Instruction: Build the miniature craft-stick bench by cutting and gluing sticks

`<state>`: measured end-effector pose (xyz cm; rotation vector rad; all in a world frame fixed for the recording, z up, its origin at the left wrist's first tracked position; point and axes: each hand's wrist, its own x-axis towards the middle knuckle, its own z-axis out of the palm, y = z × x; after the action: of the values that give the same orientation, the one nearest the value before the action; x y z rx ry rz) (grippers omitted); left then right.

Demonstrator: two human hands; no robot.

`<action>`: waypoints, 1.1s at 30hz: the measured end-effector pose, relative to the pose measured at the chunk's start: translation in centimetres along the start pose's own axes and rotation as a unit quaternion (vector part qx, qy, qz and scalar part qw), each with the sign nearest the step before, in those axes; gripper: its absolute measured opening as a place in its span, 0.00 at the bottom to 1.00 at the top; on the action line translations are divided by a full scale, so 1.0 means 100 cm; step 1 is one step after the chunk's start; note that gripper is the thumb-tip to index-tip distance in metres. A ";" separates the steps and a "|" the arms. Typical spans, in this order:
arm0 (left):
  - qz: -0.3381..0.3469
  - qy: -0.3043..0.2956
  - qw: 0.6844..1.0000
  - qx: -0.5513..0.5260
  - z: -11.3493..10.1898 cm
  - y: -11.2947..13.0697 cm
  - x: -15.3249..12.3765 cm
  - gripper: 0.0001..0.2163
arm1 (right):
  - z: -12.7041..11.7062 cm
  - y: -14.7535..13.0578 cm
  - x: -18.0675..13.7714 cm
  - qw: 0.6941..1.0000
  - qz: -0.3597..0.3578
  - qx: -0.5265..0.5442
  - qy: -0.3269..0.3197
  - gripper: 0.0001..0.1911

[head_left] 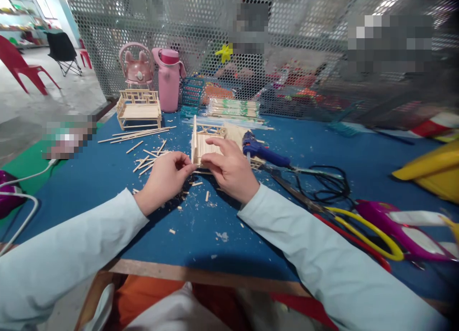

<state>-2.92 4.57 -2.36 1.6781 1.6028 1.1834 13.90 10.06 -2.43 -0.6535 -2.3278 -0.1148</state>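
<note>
Angling inward, the left hand [165,177] pinches the stick frame [202,145]; the right hand [234,171] curls, grip unclear.

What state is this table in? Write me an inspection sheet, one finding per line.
Surface: blue tabletop, dotted with wood scraps.
Job's things: stick model by both hands; glue gun to its right.
Clutter: loose sticks, scissors.
Grip: left hand and right hand fingertips at the model's near edge; anything pinched is unclear.
Cables: black cable looped near the scissors; white cable at left.
Surroundings: metal screen behind; red chair beyond, left.
</note>
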 end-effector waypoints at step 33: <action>-0.083 -0.024 0.992 -0.093 -0.010 -0.007 0.011 0.07 | 0.005 0.001 -0.002 0.999 -0.021 -0.030 0.001 0.13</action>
<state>-4.20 5.60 -2.24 1.4169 1.5195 1.1605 13.78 10.14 -2.93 -0.6337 -2.3455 -0.2051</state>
